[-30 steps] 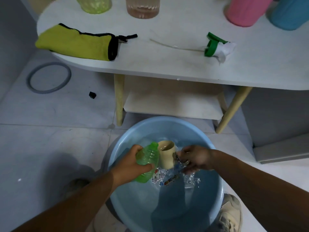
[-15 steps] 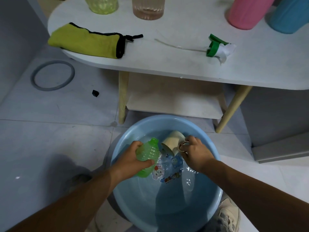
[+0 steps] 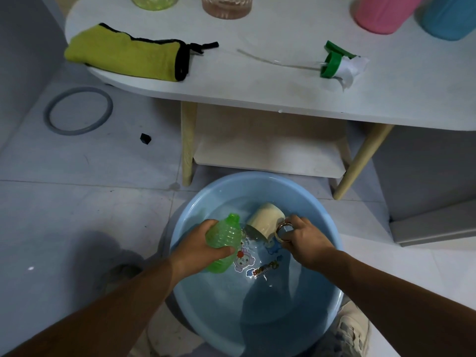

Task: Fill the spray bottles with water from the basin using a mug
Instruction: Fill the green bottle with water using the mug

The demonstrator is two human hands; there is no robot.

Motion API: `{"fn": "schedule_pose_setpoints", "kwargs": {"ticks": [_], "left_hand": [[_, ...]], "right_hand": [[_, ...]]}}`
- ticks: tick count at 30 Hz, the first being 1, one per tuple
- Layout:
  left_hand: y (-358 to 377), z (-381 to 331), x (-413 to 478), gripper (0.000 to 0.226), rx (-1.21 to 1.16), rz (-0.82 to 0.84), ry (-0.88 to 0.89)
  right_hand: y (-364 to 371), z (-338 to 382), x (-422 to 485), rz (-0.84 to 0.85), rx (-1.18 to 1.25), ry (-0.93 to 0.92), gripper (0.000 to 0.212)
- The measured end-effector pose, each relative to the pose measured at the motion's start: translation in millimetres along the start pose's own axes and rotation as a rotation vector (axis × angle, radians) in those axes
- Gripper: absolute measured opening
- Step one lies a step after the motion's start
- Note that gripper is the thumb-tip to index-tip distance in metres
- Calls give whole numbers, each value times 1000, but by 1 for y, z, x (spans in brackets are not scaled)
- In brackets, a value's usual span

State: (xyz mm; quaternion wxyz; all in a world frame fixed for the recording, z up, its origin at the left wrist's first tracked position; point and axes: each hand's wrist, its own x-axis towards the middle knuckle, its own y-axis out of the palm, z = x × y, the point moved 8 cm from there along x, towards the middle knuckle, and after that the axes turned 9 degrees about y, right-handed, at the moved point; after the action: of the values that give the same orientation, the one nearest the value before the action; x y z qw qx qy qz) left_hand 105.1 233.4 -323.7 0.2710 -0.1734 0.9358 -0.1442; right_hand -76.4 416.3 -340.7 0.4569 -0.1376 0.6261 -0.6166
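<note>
We look down on a pale grey tiled floor (image 3: 77, 202) in dim light. At the far side stands a white rounded surface (image 3: 257, 81) on pale wooden legs (image 3: 187, 143), with a light wooden shelf (image 3: 268, 155) beneath. On the floor at left lie a thin grey ring (image 3: 72, 132) and, near it, a small black block (image 3: 145, 138). A grey cabinet (image 3: 425, 163) stands at right.

The top edge cuts off four containers on the white table (image 3: 257, 29): a yellow-green translucent bottle (image 3: 154, 0), a clear pinkish ribbed bottle (image 3: 226, 7), a pink cylinder (image 3: 383, 11) and a blue cylinder (image 3: 450, 16); only their lower parts show. The left hand (image 3: 198, 246) covers much of the green ribbed plastic bottle (image 3: 226, 234). Fingers of the right hand (image 3: 306, 240) hide part of the ring handle of the cream mug (image 3: 265, 221). The small black object (image 3: 145, 139) on the floor cannot be identified. Lettering printed inside the light-blue plastic basin (image 3: 257, 184) is unreadable.
</note>
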Motion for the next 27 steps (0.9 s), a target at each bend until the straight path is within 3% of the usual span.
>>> {"fn": "schedule_pose_setpoints", "kwargs": {"ticks": [7,14,17,21,27], "left_hand": [[-6,0,0,71,-32,-58,35],[-21,-11,-1,56,-124,-108,95],[-35,-24,-5,61,-153,-154,112],[-55,-47,-11,70,-177,-192,163],[-64,-95,-24,61,-169,-151,280]], "right_hand": [[-4,10,-18,64,206,-95,18],[-10,-7,-37,261,821,236,14],[-21,-10,-51,296,1068,297,15],[-58,-8,-63,276,1221,290,14],[-129,-5,-81,164,1351,211,15]]}}
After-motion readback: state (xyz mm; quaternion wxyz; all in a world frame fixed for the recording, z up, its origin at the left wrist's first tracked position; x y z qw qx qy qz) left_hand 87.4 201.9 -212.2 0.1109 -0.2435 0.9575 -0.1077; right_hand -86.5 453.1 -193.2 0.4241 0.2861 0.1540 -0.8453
